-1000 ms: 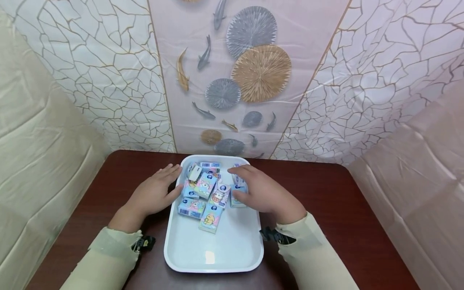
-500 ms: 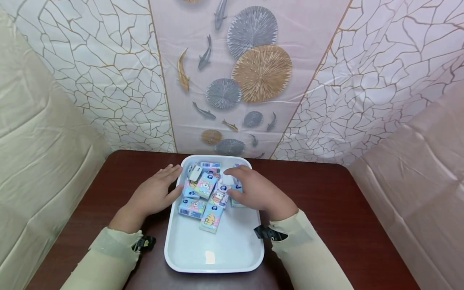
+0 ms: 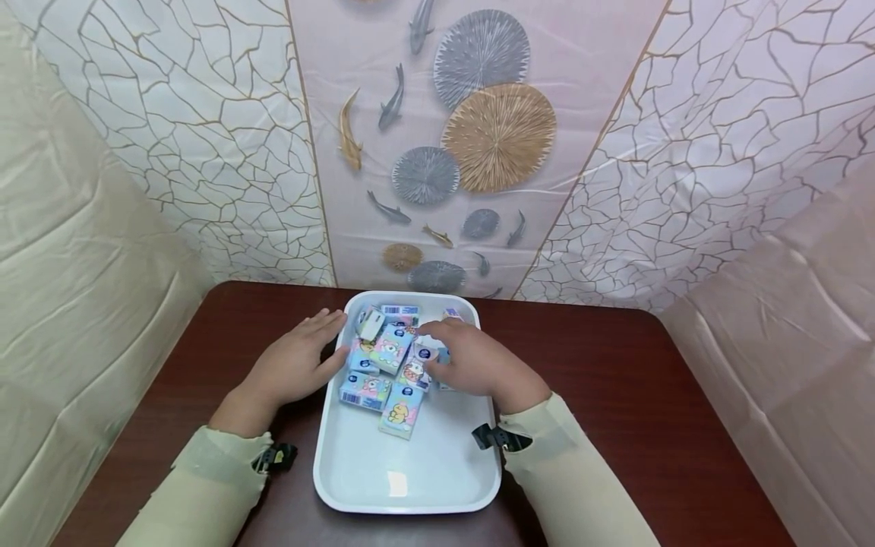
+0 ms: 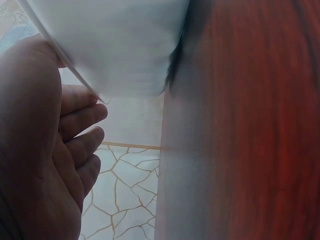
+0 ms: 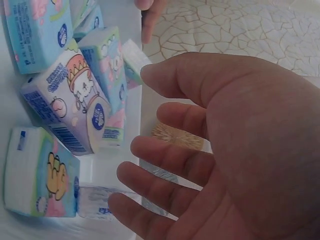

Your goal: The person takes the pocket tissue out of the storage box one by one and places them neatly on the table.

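Several small tissue packs with cartoon prints lie in a loose pile in the far half of a white tray. My left hand rests at the tray's left rim, fingers straight and thumb apart; the left wrist view shows its fingertips at the rim. Over the right side of the tray hovers my right hand, its fingers spread and holding nothing. A purple tissue pack with a crowned character lies nearest its thumb. Another pack with a yellow figure is partly hidden under this hand in the head view.
The tray stands on a dark reddish-brown table. Behind it hangs a patterned cloth with fish and round leaves, and quilted beige panels close off both sides. The near half of the tray shows bare white.
My right hand has moved left, from the tray's right side toward the middle of the tissue packs. The left hand has stayed at the rim, and the packs lie as before.
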`<state>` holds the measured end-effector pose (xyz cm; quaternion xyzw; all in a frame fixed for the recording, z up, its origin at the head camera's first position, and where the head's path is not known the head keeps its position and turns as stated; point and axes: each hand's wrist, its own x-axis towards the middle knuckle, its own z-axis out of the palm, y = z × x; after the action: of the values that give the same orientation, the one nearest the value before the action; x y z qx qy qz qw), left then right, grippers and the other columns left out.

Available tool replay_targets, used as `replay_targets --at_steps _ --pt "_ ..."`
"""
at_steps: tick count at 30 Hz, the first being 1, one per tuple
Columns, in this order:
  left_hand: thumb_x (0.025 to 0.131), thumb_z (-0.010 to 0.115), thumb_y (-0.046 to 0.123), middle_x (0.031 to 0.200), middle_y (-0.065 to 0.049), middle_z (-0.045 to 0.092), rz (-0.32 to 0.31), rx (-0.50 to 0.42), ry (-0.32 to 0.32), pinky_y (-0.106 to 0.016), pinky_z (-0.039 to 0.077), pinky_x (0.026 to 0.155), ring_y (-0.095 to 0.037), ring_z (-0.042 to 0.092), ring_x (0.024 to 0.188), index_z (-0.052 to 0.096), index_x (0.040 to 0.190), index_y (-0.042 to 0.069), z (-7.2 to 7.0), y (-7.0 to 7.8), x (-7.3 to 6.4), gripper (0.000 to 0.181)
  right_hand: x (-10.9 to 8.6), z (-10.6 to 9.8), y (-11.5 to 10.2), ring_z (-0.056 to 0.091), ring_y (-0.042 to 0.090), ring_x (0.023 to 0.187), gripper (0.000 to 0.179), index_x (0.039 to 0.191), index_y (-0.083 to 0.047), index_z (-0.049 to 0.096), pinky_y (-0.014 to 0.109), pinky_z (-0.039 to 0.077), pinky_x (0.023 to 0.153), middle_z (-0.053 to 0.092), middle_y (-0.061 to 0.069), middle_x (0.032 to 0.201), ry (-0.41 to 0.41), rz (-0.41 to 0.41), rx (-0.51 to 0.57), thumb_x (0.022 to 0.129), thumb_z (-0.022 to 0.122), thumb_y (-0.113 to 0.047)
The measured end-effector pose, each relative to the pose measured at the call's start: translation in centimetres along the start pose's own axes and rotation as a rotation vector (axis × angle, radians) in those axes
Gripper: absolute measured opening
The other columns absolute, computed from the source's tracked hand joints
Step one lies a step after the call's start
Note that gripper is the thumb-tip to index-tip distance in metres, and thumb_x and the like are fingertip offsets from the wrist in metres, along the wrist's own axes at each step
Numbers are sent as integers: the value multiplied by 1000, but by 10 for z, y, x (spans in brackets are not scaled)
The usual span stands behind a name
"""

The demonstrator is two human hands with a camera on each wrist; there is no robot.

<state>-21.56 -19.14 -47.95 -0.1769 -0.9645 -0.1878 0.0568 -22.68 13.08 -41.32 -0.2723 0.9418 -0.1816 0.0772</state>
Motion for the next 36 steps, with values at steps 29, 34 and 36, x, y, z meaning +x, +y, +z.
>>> replay_targets --at_steps 29,34,36 --pt "106 54 50 169 -8 39 -6 6 -9 -53 27 130 -33 30 160 38 163 9 2 -2 0 72 11 27 7 59 21 131 66 151 -21 57 45 51 114 61 5 145 -35 5 -25 91 82 -33" --pt "106 54 49 169 -9 39 -3 2 -7 -53 27 130 -33 31 160 38 163 9 2 -2 0 71 12 28 6 58 23 132 70 152 -21 56 45 50 114 61 6 144 -45 16 -43 89 84 -32" --pt "106 54 50 169 -8 39 -3 -1 -7 -53 27 130 -33 31 160 38 163 9 1 -2 0 72 12 28 5 58 24 132 71 153 -21 56 46 50 114 61 6 144 -49 24 -48 89 85 -32"
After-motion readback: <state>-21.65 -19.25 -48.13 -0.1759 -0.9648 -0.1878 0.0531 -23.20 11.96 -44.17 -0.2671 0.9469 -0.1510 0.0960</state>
